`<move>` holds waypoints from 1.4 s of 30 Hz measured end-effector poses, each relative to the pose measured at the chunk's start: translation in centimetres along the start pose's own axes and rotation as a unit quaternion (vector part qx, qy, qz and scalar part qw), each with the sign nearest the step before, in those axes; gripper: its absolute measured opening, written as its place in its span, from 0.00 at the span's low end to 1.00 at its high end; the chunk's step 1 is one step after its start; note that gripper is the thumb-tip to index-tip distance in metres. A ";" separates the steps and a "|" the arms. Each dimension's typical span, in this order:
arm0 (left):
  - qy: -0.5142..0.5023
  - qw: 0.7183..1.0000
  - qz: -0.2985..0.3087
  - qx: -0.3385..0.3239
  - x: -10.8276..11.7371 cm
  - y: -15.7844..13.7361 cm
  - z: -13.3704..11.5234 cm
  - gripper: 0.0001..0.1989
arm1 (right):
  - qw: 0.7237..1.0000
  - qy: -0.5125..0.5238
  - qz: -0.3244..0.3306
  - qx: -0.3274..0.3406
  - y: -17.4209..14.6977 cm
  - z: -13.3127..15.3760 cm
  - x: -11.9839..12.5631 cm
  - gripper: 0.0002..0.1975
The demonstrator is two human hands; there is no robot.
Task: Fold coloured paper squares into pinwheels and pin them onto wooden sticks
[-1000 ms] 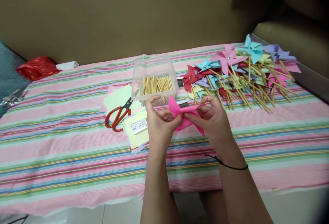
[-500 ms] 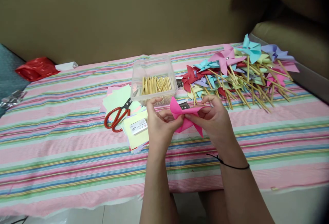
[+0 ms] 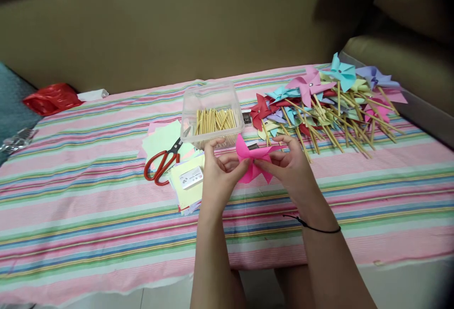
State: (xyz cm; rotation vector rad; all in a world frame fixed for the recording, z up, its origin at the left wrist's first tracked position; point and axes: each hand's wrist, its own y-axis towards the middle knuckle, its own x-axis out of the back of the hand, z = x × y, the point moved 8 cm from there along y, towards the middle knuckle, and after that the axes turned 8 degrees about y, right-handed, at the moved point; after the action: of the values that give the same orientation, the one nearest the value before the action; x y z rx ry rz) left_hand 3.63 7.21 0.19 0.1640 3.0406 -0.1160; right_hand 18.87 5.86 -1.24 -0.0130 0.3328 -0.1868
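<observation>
Between both hands, above the striped cloth (image 3: 117,214), is a bright pink paper pinwheel (image 3: 253,172) with its blades folded toward the middle. My left hand (image 3: 223,169) pinches its left side, thumb near the centre. Opposite it, my right hand (image 3: 289,165) grips the right side, its thumb also pressed near the centre. No stick shows on this pinwheel. Just behind it, a small dark box (image 3: 253,147) is mostly hidden by the paper. Beyond my left hand stands a clear plastic box (image 3: 212,92) holding many short wooden sticks (image 3: 214,121).
Red-handled scissors (image 3: 161,166) lie on pale paper sheets (image 3: 159,136). A small white box (image 3: 191,177) rests on a stack of yellow paper (image 3: 189,198). Finished pinwheels (image 3: 310,84) on sticks are piled at the right. A red plastic bag (image 3: 53,99) lies far left.
The pink paper's lower right corner, which hung down pointed, is now drawn up nearer the middle. Both hands keep hold of it. The view has shifted slightly.
</observation>
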 end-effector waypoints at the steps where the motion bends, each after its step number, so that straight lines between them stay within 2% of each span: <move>1: -0.006 1.000 0.010 0.000 -0.1 0.0 0.0 0.30 | 1.000 0.001 -0.004 -0.001 0.0 0.0 0.0 0.31; 7: -0.011 0.999 0.045 0.007 -1.0 0.0 0.1 0.34 | 1.000 0.023 0.001 -0.016 -0.1 -0.3 -0.1 0.30; 13: -0.029 0.999 -0.006 0.027 0.5 0.3 0.6 0.30 | 0.999 0.018 0.029 -0.031 -0.3 -0.3 -0.5 0.31; 16: -0.053 0.997 -0.048 0.022 1.9 0.2 0.2 0.29 | 0.997 0.040 0.049 -0.034 -0.4 -0.1 -1.0 0.31; 21: -0.152 0.972 -0.175 -0.030 5.9 -0.4 -1.4 0.29 | 0.997 0.067 0.048 0.012 -0.6 0.5 -1.7 0.25; 24: -0.201 0.955 -0.210 -0.053 8.1 -0.8 -1.9 0.27 | 0.998 0.016 0.045 0.035 0.1 1.2 -2.4 0.21; 27: -0.242 0.940 -0.230 -0.069 9.8 -1.1 -1.8 0.25 | 0.989 -0.083 0.055 0.113 1.9 3.9 -4.3 0.13; 29: -0.262 0.931 -0.241 -0.080 10.7 -1.2 -1.7 0.23 | 0.955 -0.212 0.092 0.189 3.8 6.0 -6.8 0.11; 30: -0.269 0.928 -0.244 -0.085 11.1 -1.2 -1.5 0.23 | 0.916 -0.316 0.129 0.212 4.9 6.5 -8.6 0.13; 31: -0.274 0.925 -0.248 -0.089 11.4 -1.2 -1.4 0.22 | 0.849 -0.447 0.176 0.220 6.1 6.2 -10.6 0.16; 32: -0.278 0.923 -0.250 -0.091 11.7 -1.2 -1.2 0.21 | 0.816 -0.497 0.209 0.211 7.4 5.9 -11.9 0.15; 34: -0.287 0.921 -0.248 -0.093 12.1 -1.2 -0.9 0.20 | 0.762 -0.562 0.261 0.189 9.9 4.8 -14.1 0.10; 37: -0.305 0.918 -0.238 -0.095 12.4 -1.2 -0.6 0.20 | 0.665 -0.659 0.319 0.149 12.6 2.0 -16.0 0.05; 40: -0.328 0.911 -0.232 -0.090 12.3 -1.6 -0.7 0.20 | 0.575 -0.734 0.341 0.117 14.1 -0.5 -16.5 0.10; 42: -0.339 0.908 -0.230 -0.088 12.2 -1.8 -0.8 0.20 | 0.528 -0.770 0.344 0.104 14.7 -1.6 -16.4 0.13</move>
State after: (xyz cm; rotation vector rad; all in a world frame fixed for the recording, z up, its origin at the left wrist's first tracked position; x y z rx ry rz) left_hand -8.68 6.77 -0.08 -0.5049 2.3139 0.0614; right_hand 5.80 23.36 1.93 0.1886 -1.5191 0.6209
